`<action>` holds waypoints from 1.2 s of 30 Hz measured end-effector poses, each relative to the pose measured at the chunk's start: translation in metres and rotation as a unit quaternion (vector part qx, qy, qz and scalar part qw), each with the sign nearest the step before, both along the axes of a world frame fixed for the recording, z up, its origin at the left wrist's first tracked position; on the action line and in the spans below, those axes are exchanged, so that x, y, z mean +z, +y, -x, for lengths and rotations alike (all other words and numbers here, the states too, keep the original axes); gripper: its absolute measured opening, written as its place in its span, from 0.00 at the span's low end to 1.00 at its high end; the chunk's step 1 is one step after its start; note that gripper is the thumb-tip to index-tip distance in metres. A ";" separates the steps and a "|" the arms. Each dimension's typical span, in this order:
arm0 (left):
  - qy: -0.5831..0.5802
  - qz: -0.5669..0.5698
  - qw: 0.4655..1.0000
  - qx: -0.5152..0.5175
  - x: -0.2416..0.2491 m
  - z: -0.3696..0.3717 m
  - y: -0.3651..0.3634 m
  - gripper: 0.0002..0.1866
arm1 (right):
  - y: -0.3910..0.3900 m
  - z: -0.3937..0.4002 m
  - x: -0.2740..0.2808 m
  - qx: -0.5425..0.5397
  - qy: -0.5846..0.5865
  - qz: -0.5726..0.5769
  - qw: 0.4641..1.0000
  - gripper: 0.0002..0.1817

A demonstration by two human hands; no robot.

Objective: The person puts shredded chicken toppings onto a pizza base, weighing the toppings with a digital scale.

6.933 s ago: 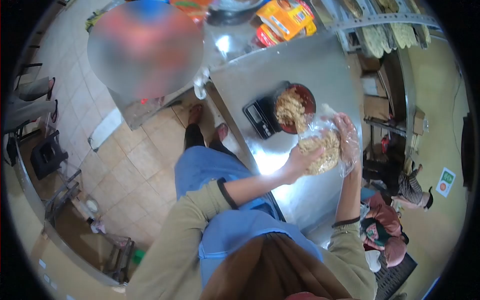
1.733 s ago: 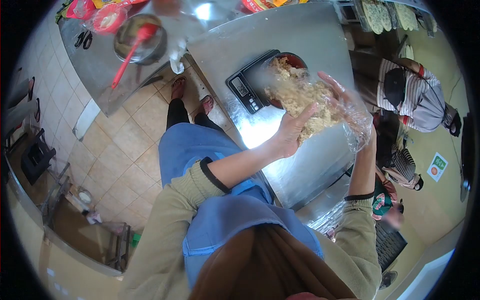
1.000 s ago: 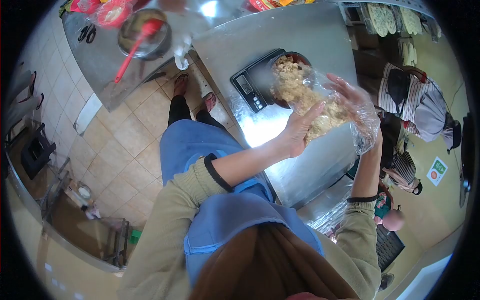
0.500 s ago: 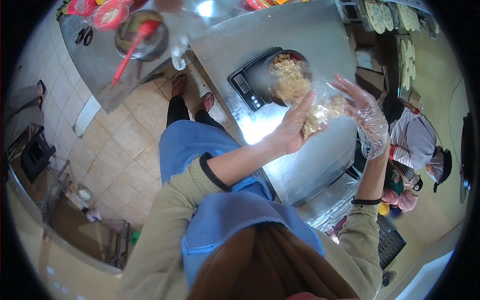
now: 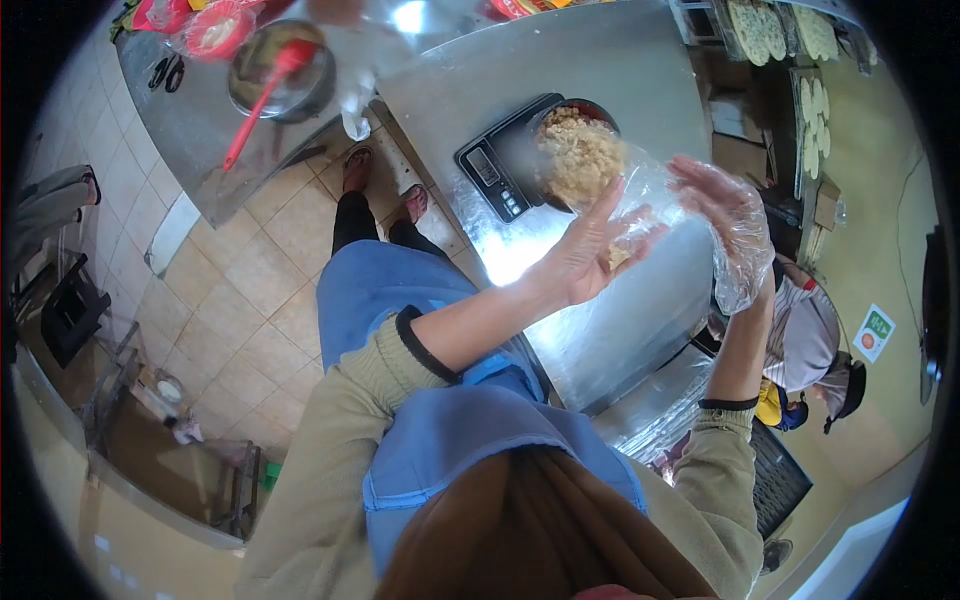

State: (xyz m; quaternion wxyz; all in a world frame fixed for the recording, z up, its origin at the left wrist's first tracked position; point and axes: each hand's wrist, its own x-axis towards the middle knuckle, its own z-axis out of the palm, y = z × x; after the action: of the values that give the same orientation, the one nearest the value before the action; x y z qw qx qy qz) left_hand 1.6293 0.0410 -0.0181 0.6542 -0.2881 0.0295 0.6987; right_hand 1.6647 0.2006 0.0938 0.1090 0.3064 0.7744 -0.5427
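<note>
My left hand (image 5: pixel 590 245) is bare and has its thumb raised, supporting a clear plastic bag (image 5: pixel 655 190) with some crumbly pale food (image 5: pixel 622 248) low in it. My right hand (image 5: pixel 722 215) wears a clear plastic glove; its fingers are spread at the bag's right side. Just beyond my hands, a bowl (image 5: pixel 597 108) heaped with crumbly food (image 5: pixel 580 155) rests on a black digital scale (image 5: pixel 490 170). Whether the fingers of my right hand grip the bag's edge is hard to tell.
A metal table (image 5: pixel 640 70) carries the scale. On the left counter are a metal bowl (image 5: pixel 310 95) with a red spatula (image 5: pixel 262 115), scissors (image 5: pixel 167 73) and red packages (image 5: pixel 215 30). A person (image 5: pixel 808 335) stands at the right, near shelves with trays (image 5: pixel 815 120).
Less food shows between my hands, and the heap in the bowl looks larger. My left fingers have spread somewhat. The people at the right and the legs at the far left have shifted.
</note>
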 end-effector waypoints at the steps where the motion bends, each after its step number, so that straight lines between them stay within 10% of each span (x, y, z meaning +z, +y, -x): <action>1: -0.014 -0.003 1.000 0.005 0.002 0.000 -0.002 0.39 | 0.002 -0.001 0.000 -0.006 -0.006 -0.006 1.000 0.20; 14: -0.012 -0.052 0.999 0.003 0.006 -0.010 -0.020 0.30 | 0.011 -0.003 -0.002 0.055 0.050 -0.155 0.985 0.21; 21: 0.011 -0.031 0.999 -0.024 0.003 -0.005 -0.015 0.28 | -0.045 0.005 0.021 0.368 -0.014 -0.468 0.803 0.26; 25: 0.017 -0.007 0.999 -0.043 0.004 -0.003 -0.014 0.31 | -0.041 -0.004 0.002 0.371 0.036 -0.508 0.777 0.24; 36: 0.016 -0.033 0.998 -0.049 -0.008 0.000 -0.016 0.29 | -0.033 -0.005 -0.003 0.300 0.088 -0.457 0.833 0.23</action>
State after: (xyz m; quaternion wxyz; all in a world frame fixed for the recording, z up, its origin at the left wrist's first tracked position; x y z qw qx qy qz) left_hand 1.6293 0.0246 -0.0256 0.6962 -0.2533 0.0314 0.6709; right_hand 1.6698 0.1674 0.0910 0.0455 0.0249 0.9944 -0.0923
